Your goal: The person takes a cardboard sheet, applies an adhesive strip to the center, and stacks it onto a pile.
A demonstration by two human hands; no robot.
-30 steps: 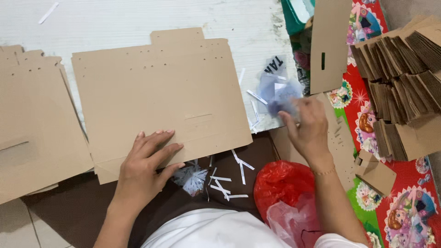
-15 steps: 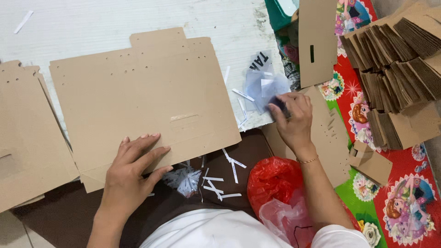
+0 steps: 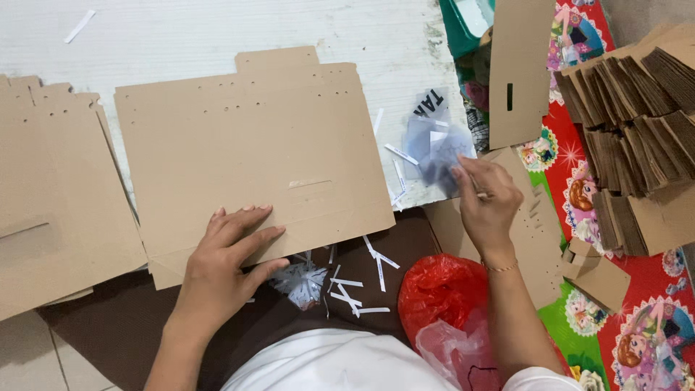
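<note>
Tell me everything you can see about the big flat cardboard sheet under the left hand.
The cardboard sheet is a plain brown die-cut blank that looks like corrugated board, lying flat on the white table. A rectangular tab juts from its far edge, small punched holes run along the top, and a pale strip sits near a slit low down. A crease runs along its near edge, which overhangs the table. The left hand presses palm-down on its near edge. Another cardboard blank lies to the left.

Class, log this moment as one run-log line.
left hand: flat on cardboard sheet | right hand: fingers at clear plastic bag | paper strips beside
</note>
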